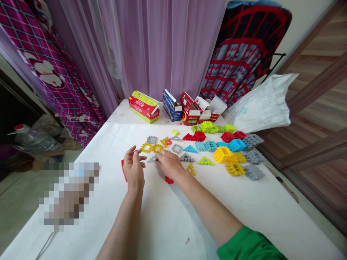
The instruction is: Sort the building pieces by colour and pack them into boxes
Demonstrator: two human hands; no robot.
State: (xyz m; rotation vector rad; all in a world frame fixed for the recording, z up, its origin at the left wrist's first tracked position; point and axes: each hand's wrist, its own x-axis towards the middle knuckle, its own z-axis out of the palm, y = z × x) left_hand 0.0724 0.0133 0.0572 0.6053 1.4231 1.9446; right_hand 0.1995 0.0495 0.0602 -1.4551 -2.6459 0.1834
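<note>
The right hand [170, 164] is reaching by a grey bit [151, 159], its grip I can't tell; the left hand [135, 171] is curling half open, empty; thin bits are needing soft pinches.

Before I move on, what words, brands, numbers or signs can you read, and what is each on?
"2", as it looks, on the red and white box.
Green and red box: large characters, too blurred to read.
Blue box and red box: print too small.
White bag: faint print, unreadable.
</note>
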